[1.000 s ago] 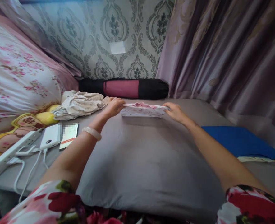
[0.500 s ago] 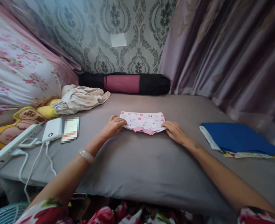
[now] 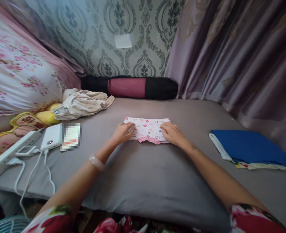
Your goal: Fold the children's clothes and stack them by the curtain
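A pair of small white underpants (image 3: 147, 128) with a pink and red heart and flower print lies flat on the grey sheet (image 3: 157, 181). Its pink trim faces me and its straight waistband edge points away. On the left part of the cloth rests my left hand (image 3: 124, 132), fingers stretched over the print and slightly bent. My right hand (image 3: 173, 133) lies over the right part, fingertips touching the fabric from above. Neither hand visibly pinches the cloth.
Folded blue cloth (image 3: 251, 147) lies at the right on lighter fabrics. On the left are a white power bank (image 3: 51, 137), cables, a power strip (image 3: 14, 152), a crumpled beige cloth (image 3: 84, 103) and a yellow plush (image 3: 9, 139). A black and red roll (image 3: 125, 88) lies along the wall.
Both hands have let go of the side edges and moved inward onto the top of the underpants. The underpants now lie flatter.
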Demonstrator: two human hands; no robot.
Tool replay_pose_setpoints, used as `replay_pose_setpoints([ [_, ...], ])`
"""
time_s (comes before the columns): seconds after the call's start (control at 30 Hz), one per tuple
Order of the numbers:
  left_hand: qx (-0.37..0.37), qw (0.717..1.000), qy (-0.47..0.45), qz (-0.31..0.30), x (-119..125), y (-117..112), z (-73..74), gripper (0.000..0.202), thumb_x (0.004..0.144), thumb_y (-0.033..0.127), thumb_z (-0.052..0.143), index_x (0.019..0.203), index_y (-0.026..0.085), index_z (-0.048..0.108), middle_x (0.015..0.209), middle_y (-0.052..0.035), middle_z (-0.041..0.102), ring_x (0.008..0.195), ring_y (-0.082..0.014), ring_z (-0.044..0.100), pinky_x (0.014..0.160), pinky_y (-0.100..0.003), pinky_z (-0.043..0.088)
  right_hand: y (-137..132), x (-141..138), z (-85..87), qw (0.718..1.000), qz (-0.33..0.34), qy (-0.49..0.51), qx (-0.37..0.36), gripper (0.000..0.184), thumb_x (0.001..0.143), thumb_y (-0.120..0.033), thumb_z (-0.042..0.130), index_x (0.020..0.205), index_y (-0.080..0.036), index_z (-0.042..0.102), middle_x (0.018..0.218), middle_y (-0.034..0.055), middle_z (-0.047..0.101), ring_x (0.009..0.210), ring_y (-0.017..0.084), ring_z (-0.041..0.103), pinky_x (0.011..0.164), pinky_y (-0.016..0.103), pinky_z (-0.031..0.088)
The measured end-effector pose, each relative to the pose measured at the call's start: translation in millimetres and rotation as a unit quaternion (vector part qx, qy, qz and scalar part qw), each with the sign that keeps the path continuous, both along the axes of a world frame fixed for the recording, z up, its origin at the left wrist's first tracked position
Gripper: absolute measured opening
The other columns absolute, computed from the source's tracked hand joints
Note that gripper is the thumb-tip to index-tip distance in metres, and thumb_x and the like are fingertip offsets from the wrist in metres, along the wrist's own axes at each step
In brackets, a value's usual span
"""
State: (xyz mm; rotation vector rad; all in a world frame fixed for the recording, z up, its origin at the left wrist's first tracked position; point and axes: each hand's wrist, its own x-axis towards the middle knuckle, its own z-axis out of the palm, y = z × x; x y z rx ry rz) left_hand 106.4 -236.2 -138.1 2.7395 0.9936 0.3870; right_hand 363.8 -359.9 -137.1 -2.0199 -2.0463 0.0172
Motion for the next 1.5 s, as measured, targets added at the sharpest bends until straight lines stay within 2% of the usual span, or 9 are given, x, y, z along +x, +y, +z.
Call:
replay_pose_setpoints([
  [0.17, 0.024, 0.998, 0.050, 0.023, 66.3, -1.4, -19.7, 0.043, 0.096, 0.025, 0.031, 0.136, 0.015, 0.045, 0.147, -0.0134, 0.044, 0.139, -0.0268, 0.035, 0.114, -0.050, 0.025, 51.4, -46.5, -13.5, 0.999, -0.007, -0.013, -0.034, 0.051, 0.094, -0.022, 0.030, 0.141, -0.009, 0.043, 0.150, 0.0142, 0.040, 0.139, 0.025, 0.031, 0.114, 0.042, 0.019],
  [0.3, 0.033, 0.996, 0.073, 0.040, 85.2, 5.2, -31.8, 0.043, 0.097, 0.025, 0.030, 0.137, 0.016, 0.044, 0.149, -0.0124, 0.043, 0.140, -0.0281, 0.033, 0.114, -0.053, 0.023, 69.4, -55.8, -21.3, 0.997, -0.018, -0.007, -0.072, 0.053, 0.094, -0.024, 0.028, 0.144, -0.007, 0.038, 0.154, 0.0141, 0.033, 0.143, 0.026, 0.025, 0.116, 0.047, 0.015],
  [0.47, 0.070, 0.994, 0.069, 0.044, 79.9, 12.9, -38.0, 0.042, 0.098, 0.030, 0.030, 0.135, 0.018, 0.047, 0.147, -0.0111, 0.045, 0.136, -0.0269, 0.038, 0.112, -0.050, 0.027, 70.0, -49.5, -26.2, 0.996, -0.032, -0.003, -0.080, 0.053, 0.097, -0.029, 0.025, 0.146, -0.013, 0.037, 0.155, 0.0108, 0.032, 0.143, 0.024, 0.025, 0.116, 0.046, 0.016],
  [0.63, 0.080, 0.993, 0.057, 0.070, 66.4, 17.3, -37.9, 0.045, 0.098, 0.043, 0.031, 0.128, 0.017, 0.051, 0.141, -0.0138, 0.049, 0.132, -0.0283, 0.042, 0.108, -0.048, 0.033, 64.8, -41.2, -30.8, 0.993, -0.100, -0.009, -0.062, 0.054, 0.098, -0.033, 0.023, 0.145, -0.011, 0.038, 0.153, 0.0131, 0.034, 0.142, 0.026, 0.026, 0.115, 0.047, 0.016],
  [0.8, 0.076, 0.992, 0.056, 0.084, 48.8, 23.9, -36.6, 0.045, 0.099, 0.043, 0.030, 0.125, 0.015, 0.053, 0.136, -0.0145, 0.052, 0.130, -0.0266, 0.044, 0.114, -0.048, 0.022, 56.6, -25.9, -33.6, 0.988, -0.144, -0.013, -0.048, 0.056, 0.099, -0.035, 0.024, 0.143, -0.006, 0.040, 0.151, 0.0149, 0.037, 0.140, 0.027, 0.028, 0.115, 0.046, 0.016],
  [0.97, 0.037, 0.991, 0.066, 0.107, 28.8, 29.7, -36.7, 0.048, 0.100, 0.043, 0.025, 0.133, 0.018, 0.048, 0.146, -0.0141, 0.044, 0.138, -0.0288, 0.034, 0.112, -0.051, 0.027, 42.9, -10.0, -29.8, 0.985, -0.163, -0.025, -0.046, 0.056, 0.099, -0.035, 0.023, 0.141, -0.004, 0.042, 0.149, 0.0168, 0.040, 0.139, 0.028, 0.031, 0.114, 0.044, 0.018],
  [1.1, 0.018, 0.992, 0.073, 0.103, 16.4, 33.1, -37.4, 0.048, 0.101, 0.041, 0.023, 0.137, 0.018, 0.044, 0.150, -0.0138, 0.039, 0.143, -0.0270, 0.027, 0.113, -0.052, 0.025, 34.4, 0.3, -29.4, 0.982, -0.181, -0.031, -0.051, 0.057, 0.099, -0.035, 0.022, 0.142, -0.002, 0.041, 0.151, 0.0177, 0.036, 0.140, 0.029, 0.029, 0.114, 0.044, 0.020],
  [1.37, 0.003, 0.988, 0.113, 0.109, 14.7, 34.1, -33.0, 0.053, 0.100, 0.042, 0.019, 0.141, 0.016, 0.040, 0.155, -0.0130, 0.032, 0.145, -0.0282, 0.024, 0.114, -0.053, 0.023, 33.4, 4.7, -29.4, 0.981, -0.184, -0.031, -0.051, 0.055, 0.099, -0.033, 0.022, 0.140, -0.005, 0.043, 0.151, 0.0176, 0.037, 0.139, 0.027, 0.031, 0.113, 0.042, 0.022],
  [1.5, 0.041, 0.983, 0.124, 0.128, 25.2, 19.4, -24.2, 0.054, 0.100, 0.040, 0.020, 0.140, 0.011, 0.042, 0.152, -0.0173, 0.035, 0.144, -0.0299, 0.024, 0.115, -0.054, 0.018, 33.1, -6.8, -22.1, 0.980, -0.189, -0.042, -0.054, 0.054, 0.098, -0.033, 0.024, 0.142, -0.005, 0.042, 0.151, 0.0190, 0.036, 0.140, 0.029, 0.029, 0.114, 0.048, 0.018],
])
